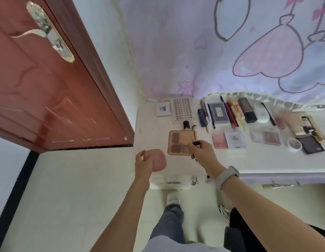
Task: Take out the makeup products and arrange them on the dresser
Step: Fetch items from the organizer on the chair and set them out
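Lower centre of frame: our left hand [142, 161] grips a pink pouch [159, 160] just off the counter [258, 160] edge, while our right hand [200, 149], watch [227, 176] on the wrist, pinches a small black-capped item [196, 142] over the brown eyeshadow palette [180, 142]. Further up, a brush [194, 132], pink blush compact [220, 141], white compact [234, 140] lie mid-counter; pencils [232, 114], dark lipstick tube [247, 110] along the back by the patterned curtain [230, 42], red door [39, 79] upper left.
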Available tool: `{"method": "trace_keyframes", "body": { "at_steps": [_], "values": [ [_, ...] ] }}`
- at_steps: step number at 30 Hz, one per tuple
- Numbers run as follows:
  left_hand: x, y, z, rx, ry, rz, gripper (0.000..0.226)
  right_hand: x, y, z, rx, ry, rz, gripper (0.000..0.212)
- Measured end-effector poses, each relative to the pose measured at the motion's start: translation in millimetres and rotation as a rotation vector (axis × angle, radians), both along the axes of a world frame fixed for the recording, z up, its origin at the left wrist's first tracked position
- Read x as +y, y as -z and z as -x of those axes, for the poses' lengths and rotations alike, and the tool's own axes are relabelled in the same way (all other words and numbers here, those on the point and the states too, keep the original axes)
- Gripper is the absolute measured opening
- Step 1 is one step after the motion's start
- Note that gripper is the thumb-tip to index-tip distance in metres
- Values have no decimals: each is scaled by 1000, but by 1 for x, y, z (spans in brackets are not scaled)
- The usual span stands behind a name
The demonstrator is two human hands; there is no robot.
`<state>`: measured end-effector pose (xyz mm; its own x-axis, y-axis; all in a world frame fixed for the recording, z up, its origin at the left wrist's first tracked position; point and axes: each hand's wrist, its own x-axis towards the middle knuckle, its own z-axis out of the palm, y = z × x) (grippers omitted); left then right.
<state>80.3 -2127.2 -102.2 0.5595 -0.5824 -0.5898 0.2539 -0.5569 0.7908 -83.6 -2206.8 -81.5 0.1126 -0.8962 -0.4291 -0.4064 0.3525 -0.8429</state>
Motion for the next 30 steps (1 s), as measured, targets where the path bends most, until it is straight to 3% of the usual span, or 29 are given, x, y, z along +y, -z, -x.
{"method": "trace_keyframes", "body": {
  "at_steps": [11,24,30],
  "values": [
    [-74,37,-37,-50,14,-80,33,-103,34,-72,358,-287,8,11],
    [-82,65,-24,-470,56,-198,33,-164,49,-93,660,-743,47,24],
    [-88,72,3,-637,-110,-216,28,-165,54,-83,592,-834,155,19]
  ]
}}
